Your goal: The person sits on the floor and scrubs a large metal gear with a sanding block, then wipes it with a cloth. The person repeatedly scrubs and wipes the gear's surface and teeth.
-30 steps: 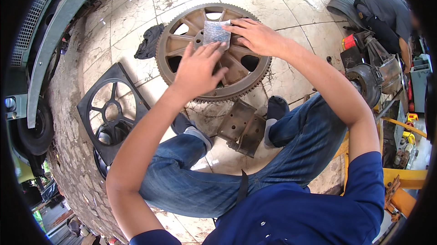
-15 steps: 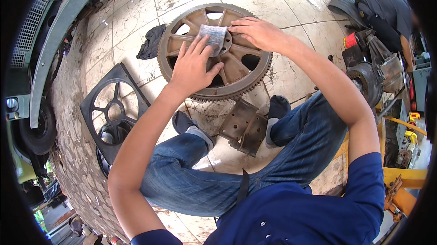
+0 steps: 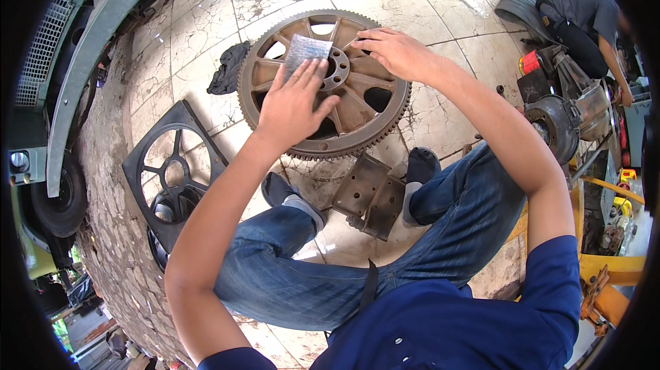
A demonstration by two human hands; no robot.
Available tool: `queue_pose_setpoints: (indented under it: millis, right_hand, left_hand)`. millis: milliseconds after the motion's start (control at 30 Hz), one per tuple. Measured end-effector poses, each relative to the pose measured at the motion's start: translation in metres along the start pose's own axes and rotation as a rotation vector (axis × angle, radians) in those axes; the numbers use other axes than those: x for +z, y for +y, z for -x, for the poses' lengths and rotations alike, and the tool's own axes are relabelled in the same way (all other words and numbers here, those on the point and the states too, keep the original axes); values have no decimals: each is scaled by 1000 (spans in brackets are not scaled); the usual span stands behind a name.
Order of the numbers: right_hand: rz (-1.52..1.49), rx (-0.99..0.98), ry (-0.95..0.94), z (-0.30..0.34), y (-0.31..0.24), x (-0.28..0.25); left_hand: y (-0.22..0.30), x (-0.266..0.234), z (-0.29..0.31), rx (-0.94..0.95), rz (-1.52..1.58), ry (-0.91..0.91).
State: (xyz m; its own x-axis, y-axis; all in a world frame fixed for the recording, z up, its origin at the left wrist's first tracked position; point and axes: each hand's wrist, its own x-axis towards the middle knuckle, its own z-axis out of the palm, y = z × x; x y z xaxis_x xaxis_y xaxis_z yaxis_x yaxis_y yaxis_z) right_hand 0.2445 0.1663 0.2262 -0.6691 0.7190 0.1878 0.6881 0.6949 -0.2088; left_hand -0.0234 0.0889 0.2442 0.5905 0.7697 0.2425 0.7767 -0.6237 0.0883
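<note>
A large brown, spoked metal gear wheel [image 3: 354, 107] with a toothed rim lies flat in front of me. On its spokes, left of the drilled hub, is a grey sheet like sandpaper [image 3: 309, 47]. My left hand [image 3: 298, 98] lies over the lower part of this sheet, fingers stretched out and thumb apart; the palm's underside is hidden. At the wheel's upper right, my right hand [image 3: 395, 51] touches the rim area with extended fingers and holds nothing.
Between my feet sits a rusty drilled metal bracket [image 3: 371, 194]. A black fan shroud [image 3: 152, 164] stands at left, a dark cloth [image 3: 228, 69] beside the wheel. A gearbox-like assembly [image 3: 553, 119] is at right. Farther back, another person [image 3: 584, 19] bends over.
My left hand and the grey sheet have slid slightly left across the wheel, uncovering more of the hub. My right hand has shifted a little right along the rim.
</note>
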Motion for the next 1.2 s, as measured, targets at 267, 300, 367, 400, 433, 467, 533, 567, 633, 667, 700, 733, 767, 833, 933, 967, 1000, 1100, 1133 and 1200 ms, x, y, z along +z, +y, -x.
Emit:
queue_pose_setpoints:
  millis: [267, 300, 367, 400, 433, 467, 533, 567, 633, 667, 700, 733, 767, 833, 933, 967, 1000, 1100, 1133, 1200]
  right_hand:
    - [-21, -24, 24, 2, 4, 0]
    - [-26, -20, 2, 0, 0, 0]
    - [-23, -13, -42, -5, -3, -3]
    - [-24, -9, -37, -3, 1, -2]
    - [-23, 22, -62, 0, 3, 0]
    - [-20, 50, -88, 0, -4, -1]
    - [-21, 73, -108, 5, -11, -5]
    - [-33, 68, -98, 7, -11, -6]
    - [-58, 56, -79, 6, -9, -8]
    - [-76, 33, -49, 4, -8, -5]
    - [-93, 48, -65, 3, -4, -7]
    - [-110, 63, -79, 4, -3, -9]
    - [-138, 79, -97, 7, -6, -9]
    - [-113, 88, -93, 5, -7, -12]
    - [-106, 73, -74, 5, -5, -10]
    - [-109, 84, -89, 5, -6, -10]
    - [-112, 96, -104, 5, -6, -11]
    - [-60, 77, -110, 2, -9, -10]
    - [-69, 107, -152, -1, -9, -12]
    - [-57, 68, -115, -3, -9, -8]
  left_hand:
    - [-11, 6, -3, -257, 441, 146]
    - [-17, 7, -1, -235, 410, 137]
    - [-30, 10, 1, -188, 352, 129]
    - [-25, 11, -5, -152, 328, 171]
    - [-23, 12, -7, -145, 311, 174]
    - [-24, 14, -5, -141, 293, 180]
    - [-18, 14, -6, -150, 302, 270]
    - [-18, 14, -7, -173, 346, 275]
    - [-20, 15, -10, -218, 432, 282]
    - [-20, 18, -8, -117, 445, 356]
    - [-12, 17, -6, -147, 468, 253]
    - [-9, 21, -9, -34, 359, 240]
    - [-5, 21, -8, 73, 250, 215]
    - [-3, 19, -8, 25, 258, 159]
    - [-7, 21, -11, 45, 171, 154]
    - [-3, 23, -11, 53, 156, 150]
    - [0, 24, -12, 60, 141, 147]
    - [11, 26, -9, 118, 124, 110]
    - [3, 27, -10, 110, 171, 99]
    - [-15, 18, -9, 27, 67, 80]
